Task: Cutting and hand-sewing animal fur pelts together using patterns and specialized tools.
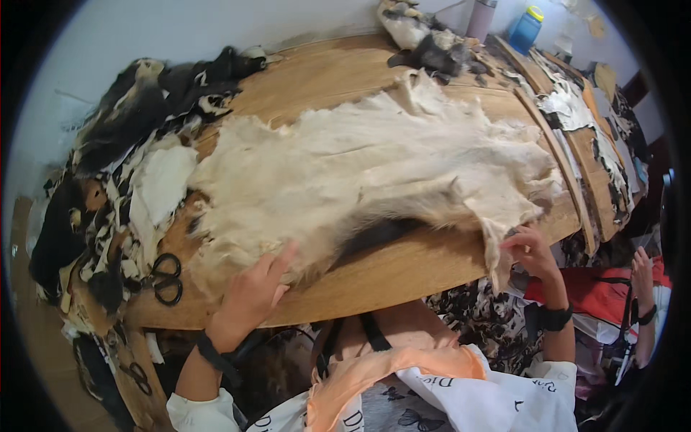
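A large cream-coloured animal pelt (345,155) lies spread over the wooden table, skin side up. Along its near edge a strip folds back and shows tan and grey fur. My left hand (253,291) rests on the near left part of the pelt, fingers stretched out and holding nothing. At the near right, my right hand (533,252) has its thumb and fingers closed on a narrow flap of the pelt that hangs toward the table's front edge. Black-handled scissors (167,279) lie left of my left hand, their blades hidden.
Dark and white fur scraps (129,122) are heaped along the left side of the wooden table (403,270). More fur, a pink bottle (481,18) and a blue bottle (527,30) stand at the back right. Wooden strips (558,155) lie at the right. Another person's hand (641,277) shows at far right.
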`<state>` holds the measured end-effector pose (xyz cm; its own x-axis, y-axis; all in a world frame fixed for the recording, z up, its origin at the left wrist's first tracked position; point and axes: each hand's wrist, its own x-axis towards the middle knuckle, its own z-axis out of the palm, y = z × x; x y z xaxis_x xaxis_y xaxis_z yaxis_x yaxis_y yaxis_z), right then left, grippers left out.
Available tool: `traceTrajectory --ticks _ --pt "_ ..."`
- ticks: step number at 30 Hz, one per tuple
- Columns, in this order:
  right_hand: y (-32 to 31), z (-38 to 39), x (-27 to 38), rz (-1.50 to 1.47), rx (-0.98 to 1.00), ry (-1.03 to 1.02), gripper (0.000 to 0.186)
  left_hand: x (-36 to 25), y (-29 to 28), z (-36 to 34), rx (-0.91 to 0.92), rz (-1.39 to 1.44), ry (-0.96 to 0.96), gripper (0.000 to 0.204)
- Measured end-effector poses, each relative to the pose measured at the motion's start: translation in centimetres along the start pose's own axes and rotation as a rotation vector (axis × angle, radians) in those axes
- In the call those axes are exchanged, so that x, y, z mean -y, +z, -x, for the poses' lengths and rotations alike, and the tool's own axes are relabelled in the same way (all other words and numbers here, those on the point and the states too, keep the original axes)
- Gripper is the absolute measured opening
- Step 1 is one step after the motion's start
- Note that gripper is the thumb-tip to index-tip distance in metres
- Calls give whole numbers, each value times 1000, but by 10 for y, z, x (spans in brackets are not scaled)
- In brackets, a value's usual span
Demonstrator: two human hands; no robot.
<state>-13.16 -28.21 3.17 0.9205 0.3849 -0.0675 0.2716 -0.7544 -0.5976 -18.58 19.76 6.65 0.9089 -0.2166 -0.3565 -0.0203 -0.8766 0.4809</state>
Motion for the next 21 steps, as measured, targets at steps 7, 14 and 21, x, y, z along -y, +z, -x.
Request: traceTrajectory --ticks 7,14,21 --pt "12 -30 37 211 -295 -216 26 17 12 -17 -374 -301 440 63" --pt "39 -93 32 34 336 -431 46 0 -1 -12 -152 -391 262 46" --pt "18 -43 37 -134 621 -677 30 -50 -1 41 144 -383 -63 27"
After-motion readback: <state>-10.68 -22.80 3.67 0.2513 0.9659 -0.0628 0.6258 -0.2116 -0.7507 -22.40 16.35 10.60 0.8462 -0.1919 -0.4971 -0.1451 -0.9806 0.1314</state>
